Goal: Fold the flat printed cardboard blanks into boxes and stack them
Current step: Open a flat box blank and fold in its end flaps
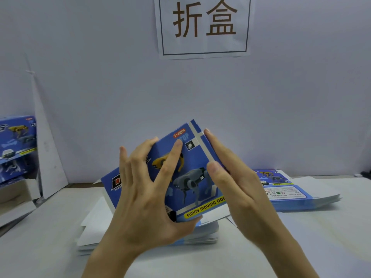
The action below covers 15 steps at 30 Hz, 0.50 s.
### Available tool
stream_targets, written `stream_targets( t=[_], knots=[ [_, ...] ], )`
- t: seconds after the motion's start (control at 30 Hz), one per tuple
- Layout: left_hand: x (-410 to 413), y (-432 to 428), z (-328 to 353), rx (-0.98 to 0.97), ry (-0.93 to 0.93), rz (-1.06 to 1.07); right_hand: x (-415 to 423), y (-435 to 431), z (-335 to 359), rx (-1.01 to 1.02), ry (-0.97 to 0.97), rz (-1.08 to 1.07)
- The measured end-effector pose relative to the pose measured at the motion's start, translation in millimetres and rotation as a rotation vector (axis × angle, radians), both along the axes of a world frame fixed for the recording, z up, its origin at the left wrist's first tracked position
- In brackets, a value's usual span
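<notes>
I hold a blue printed box blank (190, 177) with robot dogs on it, tilted above the table centre. My left hand (144, 197) grips it, fingers spread over the printed face and thumb hooked under its lower edge. The straight fingers of my right hand (241, 187) press against the blank's right side panel, with the thumb resting on the front near the fold. Directly beneath lies a stack of flat blanks (206, 231), partly hidden by my hands. Folded blue boxes (18, 141) stand at the far left.
A second stack of flat blanks (291, 189) lies at the right, against the wall. A white board (46, 157) leans at the left beside the folded boxes. The white table (301, 247) ends at a wall carrying a paper sign (204, 27).
</notes>
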<state>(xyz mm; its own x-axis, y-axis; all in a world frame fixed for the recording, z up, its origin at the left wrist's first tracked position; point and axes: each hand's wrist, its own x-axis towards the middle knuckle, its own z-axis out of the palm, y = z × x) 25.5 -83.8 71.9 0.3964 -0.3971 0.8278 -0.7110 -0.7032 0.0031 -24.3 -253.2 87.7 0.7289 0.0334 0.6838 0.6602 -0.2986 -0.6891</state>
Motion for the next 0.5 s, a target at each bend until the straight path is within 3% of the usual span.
stream_targets(
  t=[0.13,0.5],
  knots=[
    [-4.8,-1.6,3.0,-0.003,0.005,-0.011,-1.6,-8.9,1.3,-0.105,-0.012,0.026],
    [-10.2,-3.7,6.4,-0.013,0.025,-0.033,-1.0,-6.6,-2.6,-0.153,0.001,0.039]
  ],
)
